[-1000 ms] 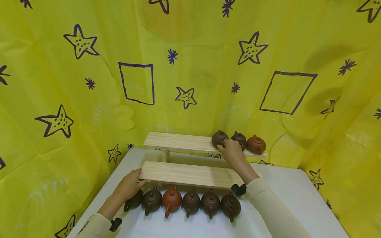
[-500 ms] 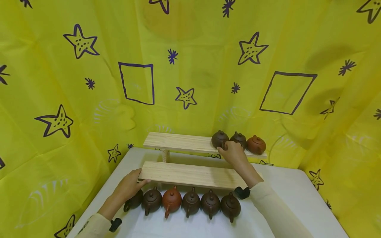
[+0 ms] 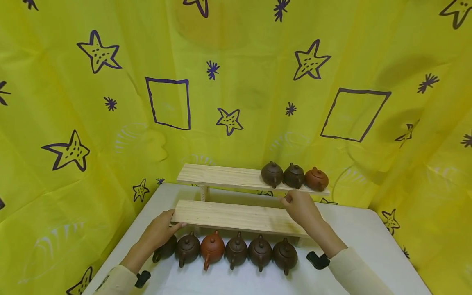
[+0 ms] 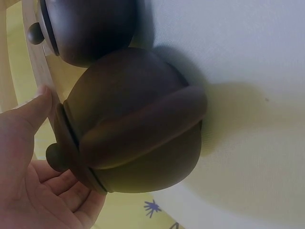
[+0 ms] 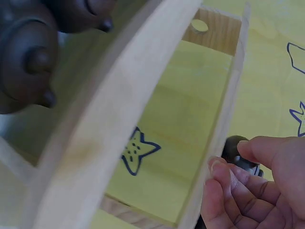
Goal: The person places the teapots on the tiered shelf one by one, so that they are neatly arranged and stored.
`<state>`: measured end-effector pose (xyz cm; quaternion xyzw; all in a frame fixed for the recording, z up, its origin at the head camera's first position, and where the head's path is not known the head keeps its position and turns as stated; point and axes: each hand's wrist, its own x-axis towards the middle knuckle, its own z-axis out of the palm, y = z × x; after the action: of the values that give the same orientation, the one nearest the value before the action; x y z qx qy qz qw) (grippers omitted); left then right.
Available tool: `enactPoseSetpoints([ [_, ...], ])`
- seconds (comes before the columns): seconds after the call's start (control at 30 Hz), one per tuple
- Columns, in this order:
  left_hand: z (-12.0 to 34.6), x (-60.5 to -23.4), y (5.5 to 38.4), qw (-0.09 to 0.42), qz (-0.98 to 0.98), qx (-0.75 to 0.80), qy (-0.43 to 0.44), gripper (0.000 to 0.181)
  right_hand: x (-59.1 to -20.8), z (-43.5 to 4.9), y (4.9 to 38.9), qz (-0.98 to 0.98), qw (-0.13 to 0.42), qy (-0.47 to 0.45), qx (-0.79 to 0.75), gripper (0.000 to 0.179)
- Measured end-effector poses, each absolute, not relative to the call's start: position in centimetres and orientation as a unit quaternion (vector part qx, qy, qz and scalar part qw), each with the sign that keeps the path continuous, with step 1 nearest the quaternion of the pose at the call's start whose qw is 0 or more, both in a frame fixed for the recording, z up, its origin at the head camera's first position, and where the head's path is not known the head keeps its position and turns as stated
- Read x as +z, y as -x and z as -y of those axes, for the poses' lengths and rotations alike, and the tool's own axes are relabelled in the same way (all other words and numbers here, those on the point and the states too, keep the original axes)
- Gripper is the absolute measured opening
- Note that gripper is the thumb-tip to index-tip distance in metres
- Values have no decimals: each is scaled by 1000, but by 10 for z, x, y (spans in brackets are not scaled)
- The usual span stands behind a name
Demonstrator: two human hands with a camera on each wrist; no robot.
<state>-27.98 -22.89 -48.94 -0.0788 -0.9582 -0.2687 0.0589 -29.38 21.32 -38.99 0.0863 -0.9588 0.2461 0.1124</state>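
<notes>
A two-tier wooden shelf (image 3: 236, 215) stands on the white table. My left hand (image 3: 160, 227) grips the left end of its lower board, thumb along the front edge. Close by is a dark brown teapot (image 4: 143, 71), partly hidden by that hand in the head view. My right hand (image 3: 302, 209) is in front of the upper board (image 3: 217, 175), fingers loosely curled, holding nothing. On that board's right end sit two dark brown teapots (image 3: 272, 175) and a reddish-brown teapot (image 3: 316, 179), side by side, apart from the hand.
Several more teapots stand in a row on the table before the shelf, mostly dark brown (image 3: 236, 250), one reddish (image 3: 212, 248). Their handles point toward me. A yellow curtain (image 3: 254, 82) with stars and squares surrounds the white table (image 3: 354, 237) behind and at the sides.
My right hand has let go of the leftmost teapot on the upper board and drawn back down and to the right. The left hand stays on the lower board.
</notes>
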Motion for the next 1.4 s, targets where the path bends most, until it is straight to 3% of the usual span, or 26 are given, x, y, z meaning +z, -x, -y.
enactPoseSetpoints([
  [0.27, 230, -490, 280, 60, 959, -266, 75, 70, -423, -216, 256, 960, 83, -77, 256, 33],
  [0.8, 227, -488, 277, 80, 959, -259, 86, 66, -490, -221, 192, 971, 27, -25, 235, 58],
  [1.0, 229, -492, 278, 77, 958, -263, 85, 65, -503, -223, 183, 967, -12, -8, 255, 58],
  [1.4, 227, -490, 276, 68, 960, -261, 78, 68, -515, -228, 183, 965, 1, -21, 260, 47],
])
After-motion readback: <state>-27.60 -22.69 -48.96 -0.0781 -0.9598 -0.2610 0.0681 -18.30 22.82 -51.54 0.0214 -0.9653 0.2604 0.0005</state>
